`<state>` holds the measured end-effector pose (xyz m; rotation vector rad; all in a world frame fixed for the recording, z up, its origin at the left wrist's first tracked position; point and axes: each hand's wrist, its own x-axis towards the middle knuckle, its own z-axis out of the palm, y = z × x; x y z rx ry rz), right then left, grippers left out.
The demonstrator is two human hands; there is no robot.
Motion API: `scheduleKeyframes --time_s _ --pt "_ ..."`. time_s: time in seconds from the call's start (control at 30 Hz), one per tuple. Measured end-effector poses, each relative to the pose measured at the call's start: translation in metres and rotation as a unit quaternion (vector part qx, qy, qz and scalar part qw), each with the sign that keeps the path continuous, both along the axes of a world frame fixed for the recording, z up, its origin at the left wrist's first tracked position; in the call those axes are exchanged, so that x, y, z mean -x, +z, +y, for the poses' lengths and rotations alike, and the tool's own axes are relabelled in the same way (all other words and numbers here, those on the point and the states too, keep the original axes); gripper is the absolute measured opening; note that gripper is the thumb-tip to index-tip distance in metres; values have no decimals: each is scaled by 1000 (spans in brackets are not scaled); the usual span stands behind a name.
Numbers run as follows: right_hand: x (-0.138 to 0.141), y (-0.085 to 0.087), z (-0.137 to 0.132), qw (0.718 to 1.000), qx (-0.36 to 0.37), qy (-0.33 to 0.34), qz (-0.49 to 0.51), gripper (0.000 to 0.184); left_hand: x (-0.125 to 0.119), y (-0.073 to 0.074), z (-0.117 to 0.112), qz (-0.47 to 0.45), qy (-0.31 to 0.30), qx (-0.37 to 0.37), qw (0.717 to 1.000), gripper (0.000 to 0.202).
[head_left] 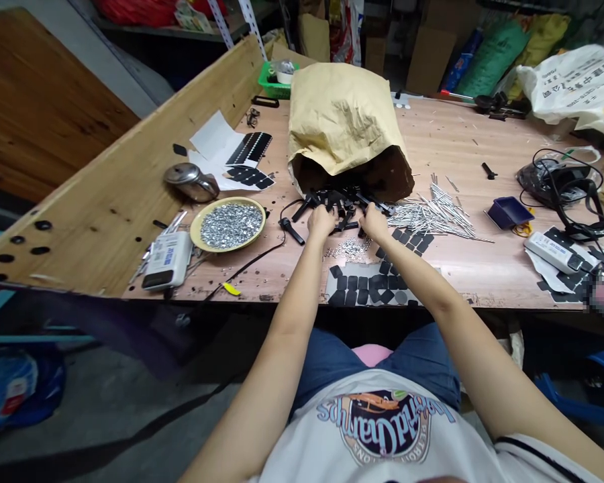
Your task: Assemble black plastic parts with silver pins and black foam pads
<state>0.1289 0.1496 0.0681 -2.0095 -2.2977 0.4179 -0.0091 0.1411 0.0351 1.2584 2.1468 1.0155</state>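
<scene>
At the open mouth of a brown paper bag [345, 114], seen from the head view, both hands reach into a loose heap of black plastic parts [338, 200]. The left hand [323, 221] is at the heap's left side, its fingers bent forward and down among the parts, touching them; how wide they are spread, and whether they grip one, I cannot tell. The right hand [375, 221] is near the heap's right side, fingers curled beside black pieces; its grip is likewise too small to make out. The heap lies on the table [447, 144], partly under the bag's lip. Just right of it lie thin metal rods [440, 213]. Small metal nuts [349, 249] are scattered between the forearms, with black pads [349, 283] nearer the table edge. Left of the left hand stands a yellow bowl [195, 235] of shiny metal bits [231, 225].
</scene>
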Motion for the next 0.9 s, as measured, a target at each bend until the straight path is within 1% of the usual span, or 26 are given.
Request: scheduleKeyframes --time_s 0.03,0.1,0.17,0.23,0.3,0.33,0.4,0.47,0.57,0.6,0.63,0.67,0.73,0.77,0.8,0.83,0.9 --pt "-1 0 -1 999 -19 32 -13 34 2 0 -4 -11 19 -5 1000 12" --pt "0 2 -3 989 -48 133 -43 33 3 -2 -12 -43 49 -29 997 17" --pt "2 5 -3 969 -50 229 -76 31 4 -3 -21 -105 64 -85 989 21" --pt "5 6 -1 955 -39 276 -101 31 3 -6 -30 -190 67 -127 971 21" --pt "6 7 1 952 -30 289 -95 31 3 -8 -41 -273 72 -151 947 18" --pt "6 6 0 955 -28 285 -77 30 2 -9 -47 -304 82 -161 935 18" --pt "8 3 -4 964 -26 264 -13 26 -1 -10 -59 -346 109 -180 914 21" --pt "11 -2 -14 965 -17 253 68 22 -6 -11 -68 -378 121 -191 898 24" --pt "18 -9 -29 942 29 293 161 15 -13 -9 -75 -421 114 -205 876 27" --pt "20 -9 -31 938 41 296 177 16 -14 -7 -76 -435 118 -212 867 27" --pt "21 -9 -31 943 40 278 181 21 -14 -5 -76 -451 126 -221 856 28" --pt "23 -7 -29 956 27 238 171 27 -14 -2 -75 -470 137 -229 841 30" --pt "24 -3 -20 985 -20 120 119 34 -12 4 -74 -514 150 -239 810 33" --pt "25 -1 -14 994 -38 62 87 34 -11 8 -74 -534 150 -241 796 34" --pt "27 2 -8 997 -43 16 64 34 -11 11 -75 -551 146 -238 786 34" --pt "28 4 -3 998 -36 -16 51 34 -11 14 -75 -563 137 -231 782 35" --pt "32 6 6 997 -15 -48 54 34 -12 18 -76 -576 113 -226 777 35"
